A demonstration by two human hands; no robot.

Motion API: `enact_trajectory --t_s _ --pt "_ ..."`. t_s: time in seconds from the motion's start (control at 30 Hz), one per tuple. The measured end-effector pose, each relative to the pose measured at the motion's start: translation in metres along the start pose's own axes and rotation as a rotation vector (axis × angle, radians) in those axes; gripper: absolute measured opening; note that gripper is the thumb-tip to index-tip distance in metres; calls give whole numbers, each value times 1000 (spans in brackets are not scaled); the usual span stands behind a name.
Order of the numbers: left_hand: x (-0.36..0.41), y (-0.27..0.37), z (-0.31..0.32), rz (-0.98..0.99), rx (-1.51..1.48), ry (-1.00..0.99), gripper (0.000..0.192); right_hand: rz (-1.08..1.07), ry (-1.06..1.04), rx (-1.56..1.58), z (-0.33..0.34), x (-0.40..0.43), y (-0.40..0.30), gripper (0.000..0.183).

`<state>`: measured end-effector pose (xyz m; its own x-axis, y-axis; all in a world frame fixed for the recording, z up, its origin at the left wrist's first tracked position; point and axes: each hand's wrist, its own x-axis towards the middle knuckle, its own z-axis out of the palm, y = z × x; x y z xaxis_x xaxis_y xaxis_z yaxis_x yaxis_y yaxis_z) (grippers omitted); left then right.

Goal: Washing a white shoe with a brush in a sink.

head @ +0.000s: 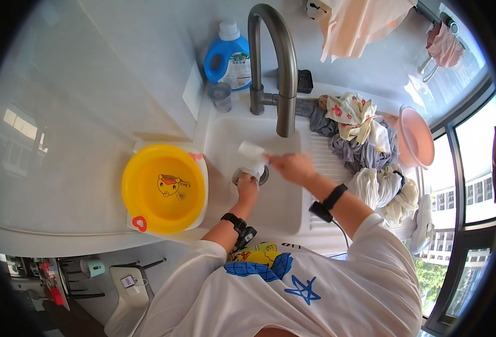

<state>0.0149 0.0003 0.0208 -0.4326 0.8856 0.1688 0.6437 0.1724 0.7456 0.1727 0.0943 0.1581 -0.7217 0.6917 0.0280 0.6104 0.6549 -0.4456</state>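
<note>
In the white sink [283, 210], low over the drain, my left hand [248, 187] grips a white item [255, 169] whose kind I cannot make out. My right hand [292, 167] is closed beside it, a little higher and to the right, blurred by motion. From its fingers a blurred white object [251, 150] points left over the white item; it may be a brush, but its kind is unclear. The tall grey metal faucet [287, 84] arches above the basin, its spout behind the hands. No water stream shows.
A yellow plastic basin [163, 189] stands left of the sink. Behind are a blue detergent bottle [230, 59] and a clear cup [220, 97]. On the ribbed drainboard [325, 168] at right lie wrung clothes [361, 143], beside a pink basin [416, 137] and a white shoe [423, 225].
</note>
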Motion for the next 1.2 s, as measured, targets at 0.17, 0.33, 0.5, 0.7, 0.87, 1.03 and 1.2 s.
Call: enact_trajectory --t_s 0.17,0.33,0.5,0.7,0.87,1.03,1.2 --pt "-6 3 -1 -60 -196 -42 20 142 51 75 2 -7 27 34" --pt "1 0 -3 -95 -444 -4 19 -165 -12 99 -1 -24 -15 36" --pt "1 9 -9 -55 -220 -13 21 184 49 113 -12 -18 5 34" --pt "-11 13 -9 267 -20 18 27 170 -91 -39 -30 -12 27 32" --pt "-23 18 -11 223 -51 -77 26 56 -292 -168 -36 -10 -2 31" --pt "-22 20 -12 250 70 -91 29 -24 -249 -126 -36 -6 -11 30" --pt "-10 37 -22 386 286 -102 29 96 -204 -178 -37 8 10 30"
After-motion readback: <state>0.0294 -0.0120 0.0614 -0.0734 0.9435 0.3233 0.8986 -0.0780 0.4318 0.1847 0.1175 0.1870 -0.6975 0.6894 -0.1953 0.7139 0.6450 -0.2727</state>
